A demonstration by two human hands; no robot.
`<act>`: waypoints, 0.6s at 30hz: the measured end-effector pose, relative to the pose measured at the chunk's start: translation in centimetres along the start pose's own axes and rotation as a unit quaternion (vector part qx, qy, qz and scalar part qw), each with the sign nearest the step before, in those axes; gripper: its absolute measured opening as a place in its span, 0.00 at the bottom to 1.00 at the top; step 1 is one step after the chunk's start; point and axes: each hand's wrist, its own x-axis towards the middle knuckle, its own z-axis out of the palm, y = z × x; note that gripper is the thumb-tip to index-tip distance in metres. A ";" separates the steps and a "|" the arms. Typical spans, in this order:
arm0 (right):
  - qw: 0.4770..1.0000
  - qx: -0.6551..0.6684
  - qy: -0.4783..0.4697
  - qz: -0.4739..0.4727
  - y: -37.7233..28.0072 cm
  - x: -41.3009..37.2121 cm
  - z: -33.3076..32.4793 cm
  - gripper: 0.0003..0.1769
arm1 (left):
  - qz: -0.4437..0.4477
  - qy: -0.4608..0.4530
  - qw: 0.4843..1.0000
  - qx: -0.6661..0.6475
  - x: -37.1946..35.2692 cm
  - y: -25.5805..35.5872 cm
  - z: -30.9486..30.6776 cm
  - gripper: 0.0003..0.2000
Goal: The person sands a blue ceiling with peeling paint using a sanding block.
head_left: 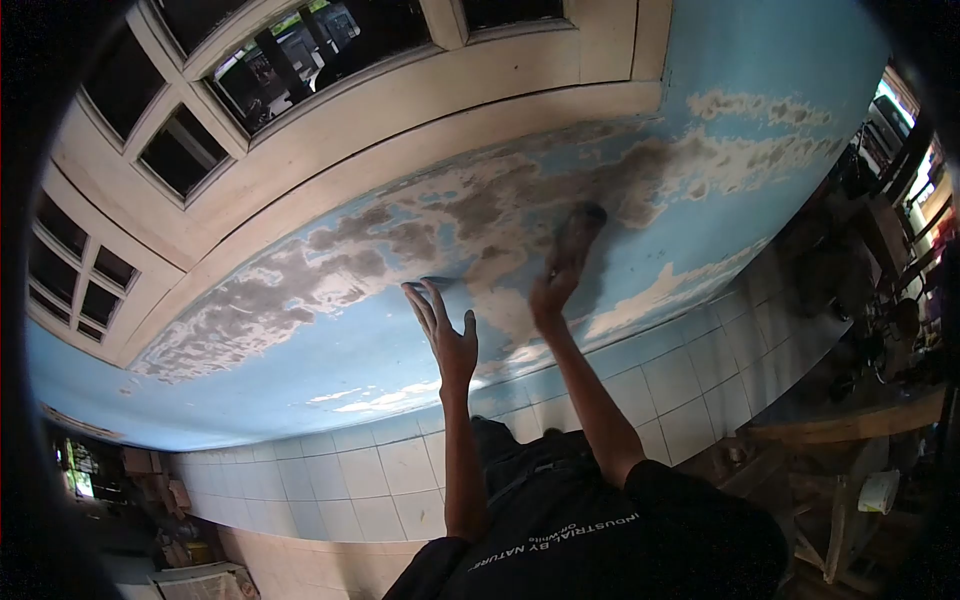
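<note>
Head view: left hand [450, 340], right hand [553, 292] at wall [720, 190]; window [290, 50] above, tiles [400, 470] below.

Two bare hands are up, count them: the left hand [447, 340], one, spread flat, and the right hand [553, 292], two, closed round a single dark blurred tool [580, 225]. One blue-painted wall [760, 60], its peeling grey-brown patches too ragged to number. Cream wooden window frames, that's two: the top frame [400, 110] and the left frame [140, 250]. One band of pale square tiles [400, 470]. One black printed shirt [600, 540]. One wooden table [850, 425], and one white container [880, 492].
</note>
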 end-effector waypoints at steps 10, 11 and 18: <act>0.972 -0.048 -0.082 -0.215 -4.1 1.9 -1.1 0.19 | -0.010 -0.013 1.000 0.011 -0.1 -0.2 -0.5 0.48; 0.979 -0.085 -0.046 -0.181 -3.8 1.9 -0.9 0.18 | -0.006 -0.020 1.000 0.007 -0.2 -0.2 -0.6 0.47; 0.963 -0.049 -0.103 -0.242 -4.8 0.7 0.7 0.13 | 0.004 -0.015 1.000 0.017 -0.1 -0.1 -0.7 0.46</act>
